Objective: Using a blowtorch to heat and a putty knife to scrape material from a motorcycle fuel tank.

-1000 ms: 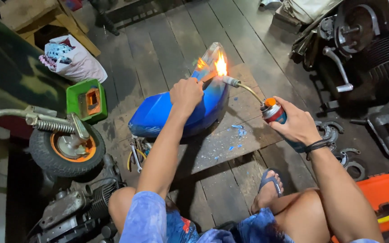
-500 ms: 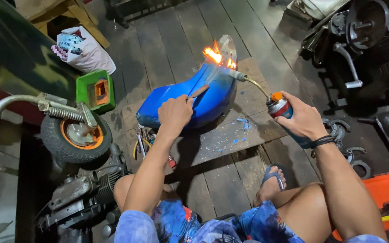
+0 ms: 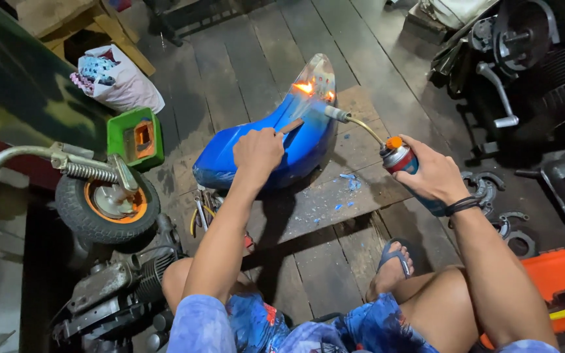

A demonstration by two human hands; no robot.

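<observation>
Your left hand (image 3: 258, 150) is closing its fingers around a scraper (image 3: 291, 125), pinching the handle and pressing the flat blade against the top of the blue fender (image 3: 256, 160). The fender is lying curved-side-up on a wooden board (image 3: 367, 189) on the plank floor, straight ahead of your knees. Its far end is stripped to bare metal, and small flames (image 3: 305, 87) are burning on that end, just beyond the scraper tip.

Your right hand (image 3: 434, 178) is wrapping fully around a gas torch can (image 3: 401, 159), to the right of the fender. The can's bent brass nozzle (image 3: 348, 117) is reaching toward the fender, its tip sitting just beside the flames. A dark band is circling your right wrist.

Blue paint flakes (image 3: 348, 186) are lying on the board, right of the fender. A small wheel (image 3: 107, 202) with an orange hub is standing left of the fender, a green box (image 3: 133, 137) behind it. An orange case (image 3: 560, 284) is sitting well to the right of the fender, near your right knee. Your sandalled foot (image 3: 393, 261) is resting on the floor, nearer to you than the fender.
</observation>
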